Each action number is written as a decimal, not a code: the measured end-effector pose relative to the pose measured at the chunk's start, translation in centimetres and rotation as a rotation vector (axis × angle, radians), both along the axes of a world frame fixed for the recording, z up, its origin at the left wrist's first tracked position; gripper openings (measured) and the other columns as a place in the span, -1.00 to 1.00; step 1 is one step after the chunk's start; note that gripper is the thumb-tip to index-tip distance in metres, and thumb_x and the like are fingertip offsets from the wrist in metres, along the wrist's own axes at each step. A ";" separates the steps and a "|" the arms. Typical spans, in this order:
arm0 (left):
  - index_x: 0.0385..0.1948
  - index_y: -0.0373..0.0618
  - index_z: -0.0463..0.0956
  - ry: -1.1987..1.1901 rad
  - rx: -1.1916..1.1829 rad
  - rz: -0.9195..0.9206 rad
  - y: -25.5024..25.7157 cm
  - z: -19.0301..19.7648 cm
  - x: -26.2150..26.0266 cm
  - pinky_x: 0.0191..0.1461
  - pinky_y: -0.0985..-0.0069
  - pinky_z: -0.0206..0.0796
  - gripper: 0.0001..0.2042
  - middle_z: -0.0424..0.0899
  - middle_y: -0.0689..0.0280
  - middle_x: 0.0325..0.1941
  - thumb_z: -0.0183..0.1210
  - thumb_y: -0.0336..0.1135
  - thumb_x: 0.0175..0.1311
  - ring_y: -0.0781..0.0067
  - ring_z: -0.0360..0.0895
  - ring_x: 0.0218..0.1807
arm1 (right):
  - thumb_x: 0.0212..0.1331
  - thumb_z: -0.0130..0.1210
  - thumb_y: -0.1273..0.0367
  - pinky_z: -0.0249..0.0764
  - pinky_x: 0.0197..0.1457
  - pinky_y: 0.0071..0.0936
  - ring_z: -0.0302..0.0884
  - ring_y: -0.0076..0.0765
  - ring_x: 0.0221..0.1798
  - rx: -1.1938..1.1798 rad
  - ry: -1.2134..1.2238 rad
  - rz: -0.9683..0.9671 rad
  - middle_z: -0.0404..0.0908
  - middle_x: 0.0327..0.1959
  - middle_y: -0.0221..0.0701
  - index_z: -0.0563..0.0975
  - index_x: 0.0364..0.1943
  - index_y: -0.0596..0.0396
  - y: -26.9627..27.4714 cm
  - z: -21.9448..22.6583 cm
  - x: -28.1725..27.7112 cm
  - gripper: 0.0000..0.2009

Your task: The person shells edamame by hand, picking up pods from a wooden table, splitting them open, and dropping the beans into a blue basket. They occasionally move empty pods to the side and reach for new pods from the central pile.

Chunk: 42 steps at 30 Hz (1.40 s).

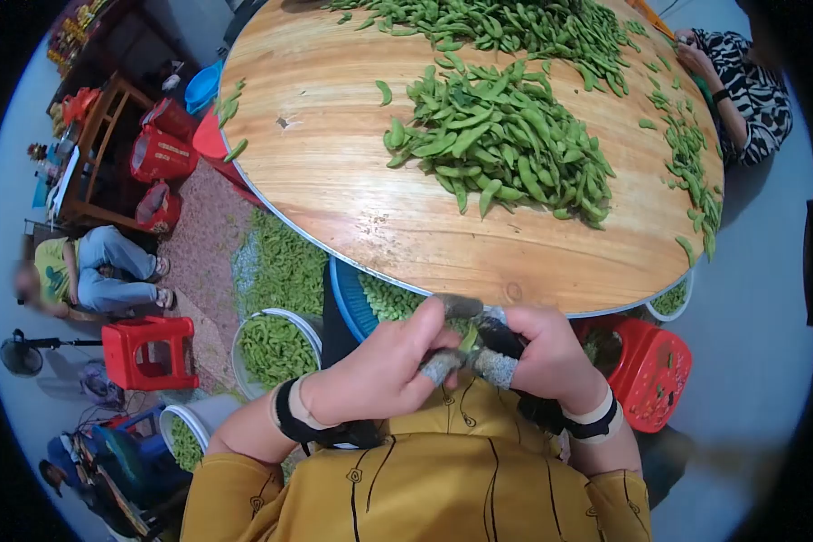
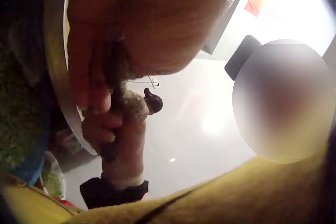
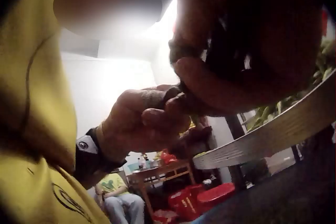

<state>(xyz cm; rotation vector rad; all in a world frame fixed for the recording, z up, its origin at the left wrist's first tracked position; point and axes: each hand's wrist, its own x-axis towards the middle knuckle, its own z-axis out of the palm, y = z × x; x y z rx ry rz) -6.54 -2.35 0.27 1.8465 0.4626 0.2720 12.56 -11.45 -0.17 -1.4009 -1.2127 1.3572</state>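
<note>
Both hands meet in front of the mustard-yellow shirt, just below the table's near edge. A green edamame pod [image 1: 469,338] shows in part between the fingertips. My left hand [image 1: 378,372] pinches it from one side, its fingers curled. From the other side my right hand [image 1: 551,354] grips it with bent fingers, several of them wrapped in worn grey tape. In the left wrist view, the right hand [image 2: 126,142] is beyond the left. Dark shadow covers much of the right hand [image 3: 252,56] in the right wrist view. Most of the pod is hidden by fingers.
A pile of edamame pods [image 1: 506,144] lies on the round wooden table [image 1: 334,181]. Under its edge stands a blue basin [image 1: 348,298] of shelled beans. Pod-filled buckets [image 1: 278,348] and a red stool [image 1: 149,352] are at left, another red stool [image 1: 659,375] at right. Two people sit nearby.
</note>
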 end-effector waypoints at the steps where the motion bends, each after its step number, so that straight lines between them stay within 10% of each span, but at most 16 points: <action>1: -0.04 -0.31 0.17 -0.006 -0.156 -0.054 0.1 0.3 -0.6 -0.32 0.29 0.44 -0.62 0.63 0.08 -0.38 0.05 -0.56 0.08 0.01 0.61 -0.40 | 0.00 0.21 0.45 0.43 -0.32 -0.50 0.47 -0.32 -0.48 -0.001 -0.006 0.007 0.55 -0.47 -0.21 0.53 -0.36 0.19 0.1 0.0 0.0 -0.86; 3: -0.08 -0.28 0.26 -0.015 -0.226 -0.047 0.9 0.9 -2.6 -0.32 0.29 0.43 -0.68 0.63 0.10 -0.38 0.07 -0.54 0.11 0.10 0.62 -0.39 | 0.04 0.21 0.41 0.40 -0.29 -0.56 0.38 -0.47 -0.47 -0.044 -0.013 0.141 0.57 -0.43 -0.21 0.55 -0.32 0.20 0.2 -0.2 0.0 -0.83; 8: -0.32 -0.14 0.56 0.850 0.962 -0.107 1.7 -0.6 -8.7 -0.22 0.29 0.41 -0.81 0.55 0.14 -0.28 0.16 -0.49 -0.04 0.08 0.54 -0.25 | 0.05 0.19 0.34 0.41 -0.35 -0.18 0.49 0.11 -0.41 0.310 -0.562 0.273 0.52 -0.51 -0.12 0.48 -0.38 0.15 0.6 -1.3 -0.6 -0.82; 15: -0.36 -0.12 0.53 0.022 0.912 0.376 4.0 -0.7 3.8 -0.36 0.27 0.38 -0.84 0.47 0.20 -0.45 0.25 -0.38 0.00 0.11 0.50 -0.40 | 0.14 0.10 0.34 0.41 -0.35 -0.18 0.49 0.16 -0.38 0.160 -0.459 -0.046 0.51 -0.47 -0.04 0.49 -0.31 0.17 0.4 -1.0 -1.3 -0.83; 23: -0.41 -0.12 0.50 0.087 0.955 0.586 5.3 -2.2 9.1 -0.40 0.28 0.38 -0.89 0.51 0.17 -0.43 0.20 -0.40 0.03 0.07 0.50 -0.44 | 0.14 0.11 0.45 0.47 -0.32 -0.35 0.56 -0.02 -0.41 0.150 -0.361 -0.195 0.56 -0.45 -0.14 0.47 -0.12 0.22 -2.9 -1.8 0.4 -0.77; 27: -0.30 -0.17 0.52 0.130 0.398 0.463 4.0 -1.0 6.6 -0.43 0.51 0.35 -0.90 0.58 0.26 -0.45 0.15 -0.44 0.17 0.42 0.52 -0.52 | 0.18 0.02 0.50 0.48 -0.37 -0.51 0.55 -0.46 -0.49 0.015 -0.126 -0.246 0.58 -0.46 -0.34 0.38 0.10 0.22 -2.5 -0.6 0.9 -0.63; 30: -0.13 -0.22 0.52 0.002 -0.512 0.266 3.0 0.0 5.3 -0.40 0.66 0.30 -0.84 0.56 0.47 -0.36 0.06 -0.46 0.30 0.71 0.45 -0.43 | 0.14 -0.08 0.55 0.46 -0.41 -0.60 0.49 -0.60 -0.52 0.003 -0.050 -0.246 0.57 -0.47 -0.41 0.29 0.23 0.17 -1.2 0.8 1.4 -0.51; 38: -0.13 -0.26 0.51 -0.106 -0.458 0.218 1.8 -1.2 5.3 -0.27 0.64 0.32 -0.83 0.61 0.42 -0.26 0.07 -0.49 0.28 0.70 0.43 -0.31 | 0.15 -0.13 0.53 0.42 -0.50 -0.71 0.46 -0.68 -0.55 -0.048 0.143 -0.230 0.56 -0.43 -0.46 0.29 0.27 0.08 -0.6 0.7 1.9 -0.49; 42: -0.23 -0.28 0.50 -0.058 0.322 0.218 1.5 -0.5 5.4 -0.30 0.48 0.34 -0.85 0.57 0.23 -0.37 0.12 -0.53 0.15 0.35 0.48 -0.38 | 0.21 -0.15 0.54 0.36 -0.56 -0.74 0.39 -0.72 -0.60 -0.121 0.241 -0.256 0.53 -0.45 -0.50 0.31 0.24 0.05 -0.3 0.4 2.0 -0.54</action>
